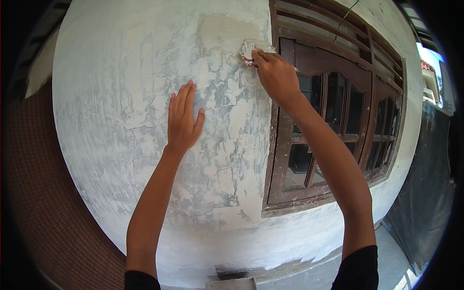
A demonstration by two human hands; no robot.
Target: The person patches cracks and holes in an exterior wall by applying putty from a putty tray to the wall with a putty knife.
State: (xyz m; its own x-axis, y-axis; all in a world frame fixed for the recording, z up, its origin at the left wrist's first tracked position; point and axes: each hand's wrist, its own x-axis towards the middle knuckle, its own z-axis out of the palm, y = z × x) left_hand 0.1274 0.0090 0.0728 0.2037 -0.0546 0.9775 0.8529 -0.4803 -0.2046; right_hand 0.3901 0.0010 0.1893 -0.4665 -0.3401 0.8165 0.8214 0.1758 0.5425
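Ahead of me is a wall (116,87) with patchy white and grey putty and a few fine cracks. My right hand (279,79) is raised high, close to the window frame. Its fingers are closed on a flat scraper (248,50) caked in whitish putty with some reddish-brown showing, held against the wall. Just above and left of the scraper lies a beige, smoother patch (224,33). Lower and to the left, my left hand (182,116) rests flat on the wall, fingers stretched upward and thumb apart, holding nothing.
A brown wooden window (350,111) with glass panes and slatted vents stands beside my right arm. Brown woven matting (63,193) hangs at the left. A dark sheet (411,193) covers the right side. At the bottom, a greyish box-like thing (231,284) sits near the wall's foot.
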